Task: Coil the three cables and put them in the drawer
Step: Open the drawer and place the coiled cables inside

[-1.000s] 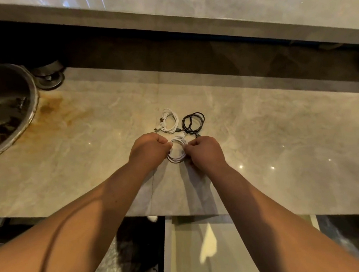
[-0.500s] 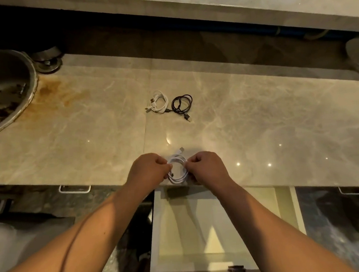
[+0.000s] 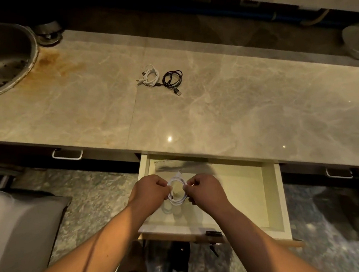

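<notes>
- The drawer (image 3: 279, 192) stands pulled out from under the front edge of the tabletop (image 3: 257, 109), with cream walls on all four sides and its top open.
- Both hands are above the left half of the drawer, so most of its floor lies to their right. The left wall is just beside the left hand (image 3: 150, 190).
- The left hand pinches the left side of a white coiled cable (image 3: 177, 202) with curled fingers. The right hand (image 3: 205, 190) pinches the right side in the same way.
- This coil is an oval ring. Its long axis runs from the person toward the tabletop, and one end sticks out at the far side.
- The coil hangs above the drawer floor, inside the line of the walls, and its shadow falls on the floor below it.
- A second white cable (image 3: 150, 77) and a black cable (image 3: 172, 79) lie coiled on the tabletop, just beside each other and well apart from the front edge.
- The black cable's plug points toward the front edge and a little right. The white one's plugs lie on its left side.
- A metal basin (image 3: 3, 59) sits at the far left of the tabletop, well apart from the cables.
</notes>
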The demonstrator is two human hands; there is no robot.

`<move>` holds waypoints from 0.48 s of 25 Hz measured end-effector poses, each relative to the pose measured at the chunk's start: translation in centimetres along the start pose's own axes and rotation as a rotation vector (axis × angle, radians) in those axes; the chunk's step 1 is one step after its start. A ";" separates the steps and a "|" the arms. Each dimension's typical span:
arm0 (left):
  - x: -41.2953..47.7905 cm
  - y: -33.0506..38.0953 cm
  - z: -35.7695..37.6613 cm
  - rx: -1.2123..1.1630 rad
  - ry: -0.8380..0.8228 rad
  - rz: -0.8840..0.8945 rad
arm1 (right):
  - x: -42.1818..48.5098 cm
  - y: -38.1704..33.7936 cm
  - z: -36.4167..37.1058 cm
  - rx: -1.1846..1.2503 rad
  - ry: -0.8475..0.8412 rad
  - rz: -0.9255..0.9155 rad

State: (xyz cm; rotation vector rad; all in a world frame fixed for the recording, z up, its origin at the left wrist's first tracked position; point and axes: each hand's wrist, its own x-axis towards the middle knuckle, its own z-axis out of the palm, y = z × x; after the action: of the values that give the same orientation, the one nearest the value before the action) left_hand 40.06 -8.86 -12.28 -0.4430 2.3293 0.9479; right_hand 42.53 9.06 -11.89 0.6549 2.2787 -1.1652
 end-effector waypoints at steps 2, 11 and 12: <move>0.8 -0.5 1.0 0.032 0.023 -0.019 | 1.5 1.0 1.2 -0.020 0.009 0.004; 4.3 0.0 4.4 0.328 0.068 0.001 | 6.0 3.6 3.7 -0.051 0.010 0.033; 4.5 -0.1 4.5 0.344 0.053 -0.001 | 6.1 3.7 3.6 -0.052 0.002 0.038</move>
State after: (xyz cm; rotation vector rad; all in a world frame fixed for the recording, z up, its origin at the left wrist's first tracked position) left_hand 38.38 -6.07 -17.73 -0.3301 2.4748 0.5230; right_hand 40.89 9.11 -19.73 0.6770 2.2800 -1.0840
